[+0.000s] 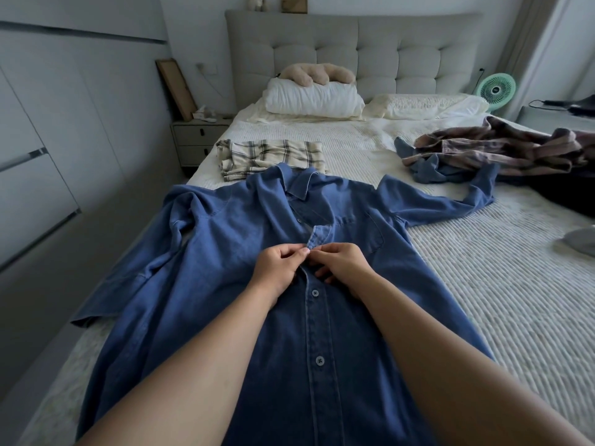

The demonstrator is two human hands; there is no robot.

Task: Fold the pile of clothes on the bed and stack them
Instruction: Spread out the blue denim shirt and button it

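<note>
Both hands, left [279, 266] and right [342, 264], pinch the soft, limp shirt [225, 252] placket at twelve o'clock; hold seams when folding.

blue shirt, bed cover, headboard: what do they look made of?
Blue shirt: looks like soft denim or chambray, matte, with visible seam stitching and dark, probably plastic, buttons. Both hands pinch its placket.
Bed cover: cream woven textile, probably cotton, with a ribbed texture in fine rows.
Headboard: grey fabric upholstery over padding, judging by the tufted squares; the exact fabric can't be told.
</note>
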